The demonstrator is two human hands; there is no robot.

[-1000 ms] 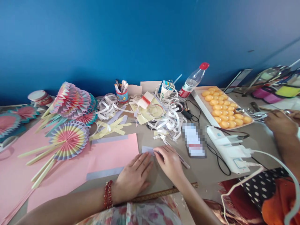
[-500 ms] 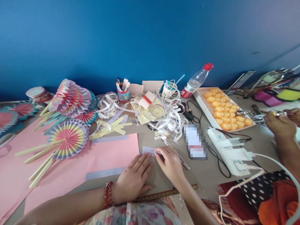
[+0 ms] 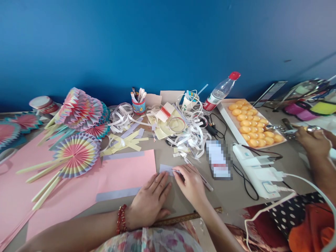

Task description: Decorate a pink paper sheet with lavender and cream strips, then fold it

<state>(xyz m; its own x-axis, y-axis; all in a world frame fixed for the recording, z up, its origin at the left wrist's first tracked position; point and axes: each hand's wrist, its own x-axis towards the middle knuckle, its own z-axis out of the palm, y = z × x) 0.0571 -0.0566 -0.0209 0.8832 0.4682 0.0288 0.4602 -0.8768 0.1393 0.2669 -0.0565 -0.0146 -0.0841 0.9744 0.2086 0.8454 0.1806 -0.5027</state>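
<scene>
Lavender paper strip (image 3: 164, 168) is lying on the tabletop (image 3: 180, 203), just right of the pink card (image 3: 128, 169), my landmark. My left hand (image 3: 149, 203) is resting palm down with fingers outstretched, their tips overlapping the strip's near edge; it is gripping nothing. My right hand (image 3: 191, 183), farther from the card, is pinching the strip's right end between thumb and curled fingers. I am judging that this calls for light, even pressure from the flat hand and a square pinch, since such a narrow paper is probably skewing or creasing easily.

Beside my right hand, on its side away from the card, a slim pale tool (image 3: 207, 183) is lying partly hidden; I am not making out what it is, and it is likely getting in that hand's way. Beyond the card and to its right, a heap of white strips (image 3: 193, 140) is crowding the space. Farther right of the card, a phone (image 3: 218, 161) and then a power strip (image 3: 256, 171) are sitting. Left of the card, a round paper fan (image 3: 77, 155) is lying near. Far right of it, a co-worker's hand (image 3: 313, 142) is working apart from mine.
</scene>
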